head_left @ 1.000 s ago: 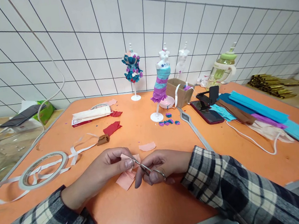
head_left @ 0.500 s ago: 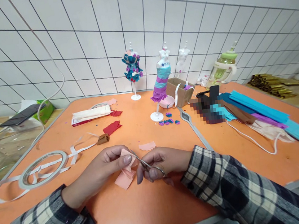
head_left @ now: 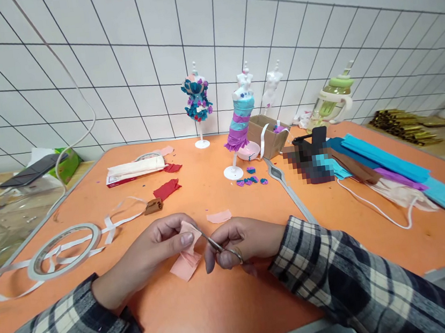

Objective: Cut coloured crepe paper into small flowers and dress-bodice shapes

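Observation:
Between thumb and fingers, my left hand pinches a small piece of pink crepe paper. My right hand grips small metal scissors, their blades pointing left against the paper's right edge. Under the held piece lie more pink paper pieces on the table. Just beyond my hands is a torn pink strip. A rolled brown paper piece and a red paper piece rest past my left hand.
Mini dress forms, one in teal ruffles and one in blue and purple, stand at the back. A tape roll lies left. Folded blue paper lies right, beyond a zipper. A cardboard box sits behind.
The pink paper has turned slightly in my left fingers. The scissors have shifted a little, and their blades look more closed at the paper's edge.

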`<state>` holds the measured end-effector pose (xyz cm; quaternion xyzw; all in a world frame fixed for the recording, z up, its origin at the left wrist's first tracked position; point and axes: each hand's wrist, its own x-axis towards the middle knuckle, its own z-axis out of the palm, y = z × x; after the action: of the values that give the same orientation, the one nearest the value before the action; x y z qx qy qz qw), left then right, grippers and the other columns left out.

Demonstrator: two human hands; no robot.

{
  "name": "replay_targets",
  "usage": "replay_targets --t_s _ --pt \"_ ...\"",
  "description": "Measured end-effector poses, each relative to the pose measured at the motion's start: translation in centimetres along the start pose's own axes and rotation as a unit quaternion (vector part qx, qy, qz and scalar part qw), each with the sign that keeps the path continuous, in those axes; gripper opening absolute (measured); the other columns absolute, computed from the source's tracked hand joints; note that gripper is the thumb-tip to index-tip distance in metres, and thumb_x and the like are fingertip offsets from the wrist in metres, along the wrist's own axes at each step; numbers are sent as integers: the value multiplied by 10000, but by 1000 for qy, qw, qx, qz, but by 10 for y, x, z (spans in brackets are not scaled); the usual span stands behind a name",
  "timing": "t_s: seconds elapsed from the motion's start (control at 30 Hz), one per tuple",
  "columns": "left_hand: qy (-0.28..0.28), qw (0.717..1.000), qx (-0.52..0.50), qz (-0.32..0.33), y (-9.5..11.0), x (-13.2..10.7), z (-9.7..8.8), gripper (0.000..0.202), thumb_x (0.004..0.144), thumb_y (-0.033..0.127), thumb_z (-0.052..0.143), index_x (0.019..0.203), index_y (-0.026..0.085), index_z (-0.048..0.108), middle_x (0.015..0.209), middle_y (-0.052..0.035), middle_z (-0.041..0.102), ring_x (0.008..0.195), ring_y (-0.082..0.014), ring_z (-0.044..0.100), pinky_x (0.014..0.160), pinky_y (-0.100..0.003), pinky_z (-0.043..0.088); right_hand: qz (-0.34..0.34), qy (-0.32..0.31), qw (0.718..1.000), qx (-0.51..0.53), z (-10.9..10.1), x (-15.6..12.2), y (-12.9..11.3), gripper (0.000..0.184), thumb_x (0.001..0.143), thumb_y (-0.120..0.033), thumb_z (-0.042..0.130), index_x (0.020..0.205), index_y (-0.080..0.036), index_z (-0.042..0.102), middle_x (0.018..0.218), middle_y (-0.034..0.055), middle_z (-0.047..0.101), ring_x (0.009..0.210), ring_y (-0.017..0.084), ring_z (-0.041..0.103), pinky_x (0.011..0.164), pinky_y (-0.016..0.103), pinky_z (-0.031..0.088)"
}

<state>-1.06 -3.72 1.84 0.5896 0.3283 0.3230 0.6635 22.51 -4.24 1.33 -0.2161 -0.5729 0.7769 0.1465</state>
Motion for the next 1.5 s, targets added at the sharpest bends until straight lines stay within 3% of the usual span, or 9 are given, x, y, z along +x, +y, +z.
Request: replay_targets --t_s 0.1,0.2,0.33,0.47,0.67,0.97,1.17,1.37,1.5 --pt "30 1000 -3 0 0 0 0 383 768 459 801 1057 221 722 848 -13 706 731 -141 619 642 -215 473 2 1 1000 -7 1 1 0 400 800 -477 741 1009 -139 700 731 -40 456 539 29 395 384 95 311" --pt "19 999 34 5 1 1 0 273 809 447 765 835 176 741 772 -14 694 699 -137 613 655 -225 472 1 -1 1000 -20 0 1 1 401 802 -470 740 1042 -151 700 752 -35 457 546 29 395 389 92 310" --pt "-25 998 62 8 2 2 1 373 854 467 706 658 152 671 697 -15 672 650 -141 607 649 -246 470 2 -27 999 -35 -2 1 0 450 794 -519 729 1070 -165 707 799 -17 479 599 43 426 409 92 321" --pt "-28 995 93 0 2 1 0 394 836 484 716 638 150 649 667 -15 655 638 -149 598 628 -251 466 18 -41 999 -30 -4 1 1 510 774 -574 722 1058 -152 705 789 -11 500 615 54 431 420 99 345" --pt "-31 994 104 5 -1 2 -3 403 850 495 692 644 153 638 659 -7 640 618 -139 582 614 -245 452 -6 -22 1000 -13 -1 0 2 370 818 -456 726 1009 -140 704 716 -39 442 562 41 392 398 97 312" --pt "-34 991 129 -4 2 2 -3 413 828 520 702 662 144 658 651 -11 641 609 -137 576 597 -242 449 5 -30 999 -21 -2 1 0 380 800 -448 739 1008 -132 696 745 -31 469 585 45 393 418 100 337" --pt "-70 992 103 -17 5 2 1 380 828 484 715 660 148 651 669 -14 649 613 -137 583 592 -236 445 22 -44 998 -28 -1 0 -3 464 787 -524 731 1059 -148 703 727 -39 424 581 45 381 422 105 362" --pt "-57 992 113 -17 4 2 0 396 814 501 722 660 143 652 651 -1 608 598 -121 541 571 -218 411 25 -31 998 -48 -1 -1 -5 437 784 -495 740 1014 -125 709 706 -40 436 574 43 391 419 102 363" --pt "-82 991 107 -20 4 2 0 383 827 485 713 666 144 649 695 -13 641 637 -138 580 611 -232 444 42 -45 998 -28 -1 0 -6 510 752 -539 751 1043 -124 707 723 -30 446 620 60 432 434 108 396"
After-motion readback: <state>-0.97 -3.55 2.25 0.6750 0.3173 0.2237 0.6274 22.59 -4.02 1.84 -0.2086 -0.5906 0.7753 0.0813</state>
